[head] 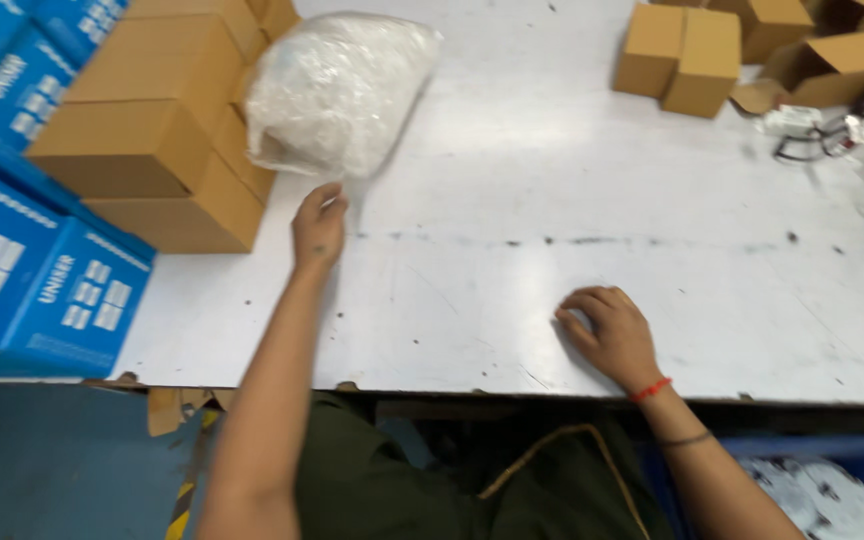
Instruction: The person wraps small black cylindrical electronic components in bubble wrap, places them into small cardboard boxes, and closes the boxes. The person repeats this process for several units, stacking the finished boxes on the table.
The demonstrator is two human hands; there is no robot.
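Bright overhead light, glare on table (512,250) – soft motion blur

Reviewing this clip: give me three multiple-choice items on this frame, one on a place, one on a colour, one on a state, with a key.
1. Where is the clear plastic bag?
A. on the floor
B. against the brown cardboard boxes
C. in the person's lap

2. What colour are the printed cartons at the table's left edge?
A. blue
B. red
C. green

3. How is the right hand?
A. gripping a box
B. lifted off the table
C. resting knuckles-up on the white table, holding nothing visible

Key: B, the bag leans on the stack; A, the cartons are blue; C, curled fingers lie on bare tabletop. The left hand reaches the bag's edge.
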